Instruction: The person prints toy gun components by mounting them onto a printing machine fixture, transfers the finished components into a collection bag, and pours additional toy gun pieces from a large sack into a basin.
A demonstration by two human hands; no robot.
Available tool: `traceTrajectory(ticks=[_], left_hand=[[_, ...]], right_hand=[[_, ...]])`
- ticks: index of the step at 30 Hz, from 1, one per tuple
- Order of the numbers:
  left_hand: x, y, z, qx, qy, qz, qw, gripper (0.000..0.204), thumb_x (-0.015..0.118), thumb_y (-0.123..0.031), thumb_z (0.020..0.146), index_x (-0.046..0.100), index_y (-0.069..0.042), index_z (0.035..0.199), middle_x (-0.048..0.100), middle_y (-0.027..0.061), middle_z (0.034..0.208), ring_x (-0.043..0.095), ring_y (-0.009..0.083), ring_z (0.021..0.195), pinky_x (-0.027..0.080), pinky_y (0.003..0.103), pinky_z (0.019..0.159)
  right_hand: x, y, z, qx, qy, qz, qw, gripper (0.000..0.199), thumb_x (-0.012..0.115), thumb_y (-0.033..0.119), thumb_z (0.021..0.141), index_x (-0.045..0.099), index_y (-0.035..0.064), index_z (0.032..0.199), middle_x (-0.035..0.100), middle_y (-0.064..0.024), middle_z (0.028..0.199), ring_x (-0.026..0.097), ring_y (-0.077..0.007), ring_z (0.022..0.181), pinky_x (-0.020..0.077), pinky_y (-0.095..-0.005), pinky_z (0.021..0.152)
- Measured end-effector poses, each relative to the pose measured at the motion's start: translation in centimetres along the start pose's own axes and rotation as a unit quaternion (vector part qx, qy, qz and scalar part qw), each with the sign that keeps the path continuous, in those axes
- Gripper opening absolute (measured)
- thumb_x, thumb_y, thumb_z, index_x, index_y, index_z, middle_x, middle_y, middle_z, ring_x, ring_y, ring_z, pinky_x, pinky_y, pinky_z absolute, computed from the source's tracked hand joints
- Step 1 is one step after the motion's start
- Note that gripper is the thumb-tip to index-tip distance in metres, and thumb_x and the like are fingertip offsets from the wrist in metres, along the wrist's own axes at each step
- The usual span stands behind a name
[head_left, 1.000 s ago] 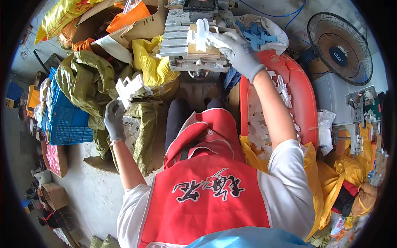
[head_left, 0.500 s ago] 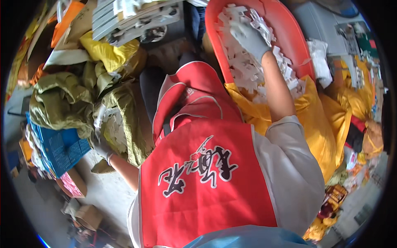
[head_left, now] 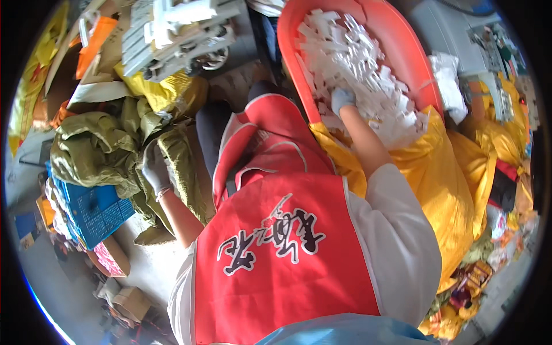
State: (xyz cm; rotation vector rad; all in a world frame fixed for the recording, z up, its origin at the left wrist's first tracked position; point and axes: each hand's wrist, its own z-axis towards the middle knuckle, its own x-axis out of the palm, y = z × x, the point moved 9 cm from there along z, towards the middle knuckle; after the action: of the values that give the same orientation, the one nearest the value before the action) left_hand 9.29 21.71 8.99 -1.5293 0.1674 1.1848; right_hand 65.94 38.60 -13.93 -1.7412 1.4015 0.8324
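Observation:
My left hand (head_left: pixel 155 167), in a grey glove, reaches into the mouth of an olive-green sack (head_left: pixel 181 164). Its fingers look stretched out along the sack's inner side, their tips partly in shadow. On the right, my right hand (head_left: pixel 343 99), also gloved, is down at the near left side of a heap of white plastic pieces (head_left: pixel 368 69). The hand looks curled, and what its fingers hold is hidden. A red tub (head_left: pixel 411 49) contains the heap. A yellow-orange sack (head_left: pixel 425 167) is draped at the tub's near end, below my right forearm.
A yellow bag (head_left: pixel 167 92) and folds of olive sacking (head_left: pixel 89 146) lie beyond my left hand. A blue plastic crate (head_left: pixel 98 210) stands farther left. Grey machinery (head_left: pixel 184 40) is ahead, with a white packet (head_left: pixel 448 86) right of the tub.
My right hand has drawn back from the tub's far part toward its near left side and curled. My left hand has shifted from the sack's left edge into its mouth.

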Motion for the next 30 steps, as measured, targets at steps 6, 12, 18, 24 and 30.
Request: traceTrajectory(ticks=[6,12,18,24,30], left_hand=[[-1.3,1.2,-0.2,-0.012,-0.019,-0.016,1.000,0.023,0.058,-0.016,0.089,0.065,-0.001,0.105,0.070,0.0118,0.098,0.064,0.0147,0.089,0.048,0.028,0.082],[-4.0,4.3,-0.7,-0.035,-0.075,-0.035,0.996,0.024,0.057,-0.018,0.090,0.066,-0.002,0.106,0.069,0.0123,0.097,0.066,0.0204,0.088,0.049,0.030,0.080],[-4.2,-3.3,2.4,0.045,-0.080,-0.046,0.995,0.021,0.058,-0.015,0.089,0.066,-0.002,0.103,0.069,0.0126,0.095,0.066,0.0229,0.087,0.049,0.031,0.079],[-4.1,-11.6,5.2,0.165,-0.095,-0.047,0.981,0.019,0.057,-0.006,0.085,0.067,-0.003,0.101,0.068,0.0116,0.097,0.066,0.0236,0.088,0.050,0.031,0.080],[-5.0,-18.0,7.3,0.251,-0.116,-0.063,0.959,0.021,0.057,-0.005,0.084,0.066,-0.004,0.102,0.068,0.0109,0.100,0.066,0.0247,0.090,0.050,0.032,0.081]], right_hand=[[-7.1,0.7,-3.6,-0.040,-0.134,0.235,0.962,0.055,0.062,0.020,0.077,0.048,0.0127,0.130,0.059,-0.0141,0.119,0.058,-0.0302,0.108,0.0471,-0.0402,0.088],[-6.7,-2.8,-7.9,-0.059,-0.096,0.440,0.891,0.049,0.073,0.009,0.070,0.052,0.0044,0.114,0.061,-0.0085,0.095,0.059,-0.0170,0.085,0.0492,-0.0310,0.077],[-3.1,-2.5,-9.6,-0.087,-0.067,0.206,0.972,0.053,0.068,0.025,0.075,0.050,0.0126,0.124,0.057,-0.0170,0.118,0.059,-0.0351,0.101,0.0487,-0.0413,0.084],[-5.4,-0.6,-10.8,-0.095,-0.074,0.089,0.989,0.046,0.061,0.032,0.082,0.052,0.0178,0.125,0.048,-0.0115,0.133,0.052,-0.0326,0.115,0.0445,-0.0428,0.093],[-5.8,-3.7,-10.4,-0.081,-0.068,0.275,0.956,0.043,0.058,0.025,0.087,0.050,0.0169,0.128,0.054,-0.0130,0.123,0.054,-0.0301,0.110,0.0458,-0.0396,0.089]])
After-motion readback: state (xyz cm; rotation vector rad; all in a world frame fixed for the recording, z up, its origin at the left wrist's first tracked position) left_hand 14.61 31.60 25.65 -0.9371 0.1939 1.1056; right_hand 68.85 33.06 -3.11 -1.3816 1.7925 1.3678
